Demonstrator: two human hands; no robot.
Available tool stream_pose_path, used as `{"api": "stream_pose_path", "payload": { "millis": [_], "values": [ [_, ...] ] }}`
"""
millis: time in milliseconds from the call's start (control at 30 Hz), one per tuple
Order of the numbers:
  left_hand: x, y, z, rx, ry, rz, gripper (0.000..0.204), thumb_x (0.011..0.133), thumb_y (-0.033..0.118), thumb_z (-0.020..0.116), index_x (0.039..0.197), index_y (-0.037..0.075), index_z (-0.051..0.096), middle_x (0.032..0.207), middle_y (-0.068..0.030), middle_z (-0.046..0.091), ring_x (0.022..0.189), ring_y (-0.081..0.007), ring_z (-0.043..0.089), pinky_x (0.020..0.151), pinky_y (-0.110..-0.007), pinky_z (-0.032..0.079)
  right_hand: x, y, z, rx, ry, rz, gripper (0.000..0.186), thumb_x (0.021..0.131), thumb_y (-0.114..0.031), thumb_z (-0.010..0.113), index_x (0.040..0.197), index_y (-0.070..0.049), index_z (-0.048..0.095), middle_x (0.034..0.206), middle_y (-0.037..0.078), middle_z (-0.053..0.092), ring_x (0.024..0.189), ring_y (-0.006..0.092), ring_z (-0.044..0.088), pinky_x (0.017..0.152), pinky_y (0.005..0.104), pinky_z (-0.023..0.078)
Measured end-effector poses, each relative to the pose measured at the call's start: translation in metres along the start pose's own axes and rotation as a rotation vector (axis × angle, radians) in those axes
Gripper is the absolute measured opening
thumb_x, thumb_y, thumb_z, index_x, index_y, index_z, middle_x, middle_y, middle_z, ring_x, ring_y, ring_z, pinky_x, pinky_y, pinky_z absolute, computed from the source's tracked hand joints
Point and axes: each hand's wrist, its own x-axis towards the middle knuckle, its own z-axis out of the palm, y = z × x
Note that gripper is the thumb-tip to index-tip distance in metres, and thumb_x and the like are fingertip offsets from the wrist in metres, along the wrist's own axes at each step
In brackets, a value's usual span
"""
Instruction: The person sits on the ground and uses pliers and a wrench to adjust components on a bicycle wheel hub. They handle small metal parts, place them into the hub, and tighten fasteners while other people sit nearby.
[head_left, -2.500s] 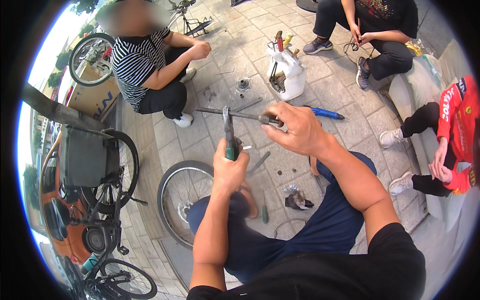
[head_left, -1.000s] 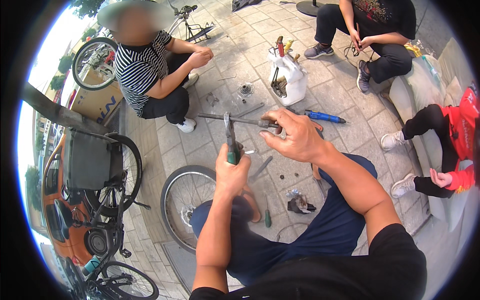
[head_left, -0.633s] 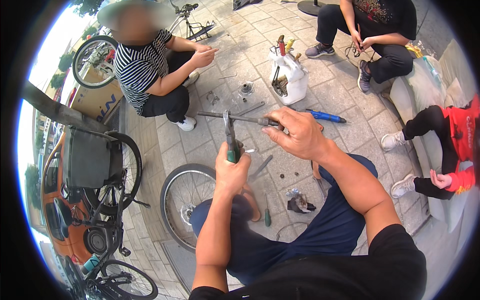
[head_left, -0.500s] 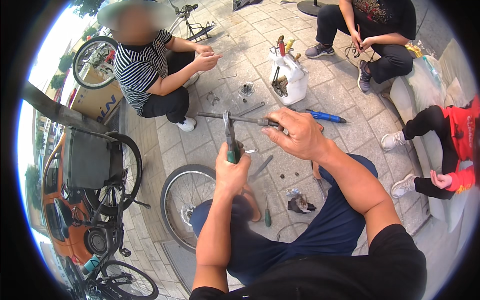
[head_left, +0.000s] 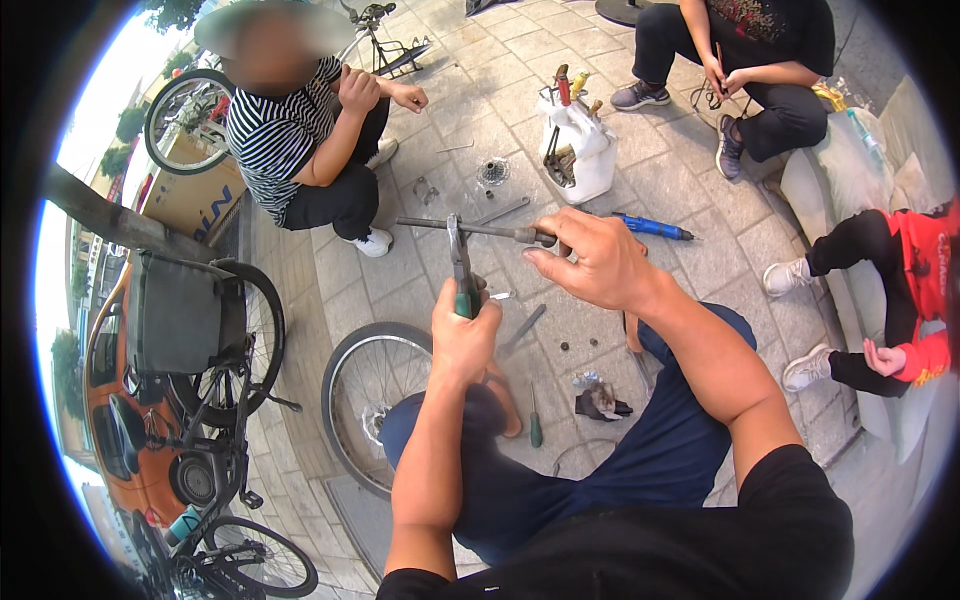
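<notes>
In front of me a dark metal rod (head_left: 425,222) lies nearly level in the air, thicker toward its right end. My left hand (head_left: 465,338) is closed round green-handled pliers (head_left: 459,255), held upright with the jaws gripping the rod left of its middle. My right hand (head_left: 598,258) grips the thick right end, thumb and fingers pinched on it; the very end is hidden. On the paving below are a flat metal bar (head_left: 525,328), a green-handled screwdriver (head_left: 536,430) and two small dark parts. A bicycle wheel (head_left: 345,362) lies by my left leg.
A white cut-open jug (head_left: 590,165) of tools stands ahead, near a blue screwdriver-like tool (head_left: 655,229), a sprocket cassette (head_left: 493,172) and a wrench (head_left: 506,211). People crouch or sit at far left (head_left: 290,150), far right (head_left: 765,80) and right (head_left: 915,270). Parked bicycles (head_left: 230,400) line the left.
The person in the striped shirt has parted their hands and raised one toward the chest. My hands keep the same hold on pliers and rod, with hardly any shift.
</notes>
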Motion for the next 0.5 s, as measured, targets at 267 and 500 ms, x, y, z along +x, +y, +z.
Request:
{"api": "stream_pose_path", "payload": {
  "millis": [267, 500],
  "values": [
    [0.006, -0.006, 0.000, 0.002, -0.003, -0.073, 0.016, 0.088, 0.008, 0.071, 0.100, 0.003, 0.061, 0.084, -0.0023, 0.063, 0.076, -0.0114, 0.058, 0.070, -0.032, 0.051, 0.000, 0.003, -0.004, -0.014, -0.051, 0.055, 0.031, 0.091, -0.022, 0.082, 0.114, -0.003, 0.073, 0.094, 0.014, 0.072, 0.079, 0.0324, 0.073, 0.067, 0.0404, 0.057],
    [0.008, -0.010, 0.002, 0.004, -0.020, -0.156, 0.029, 0.087, 0.012, 0.073, 0.113, 0.000, 0.065, 0.086, -0.0028, 0.066, 0.075, -0.0116, 0.061, 0.068, -0.031, 0.052, 0.004, 0.012, 0.001, 0.415, -0.249, 0.480, 0.041, 0.108, -0.038, 0.065, 0.104, 0.001, 0.073, 0.082, 0.010, 0.070, 0.068, 0.0205, 0.069, 0.062, 0.0333, 0.054]
  ]
}}
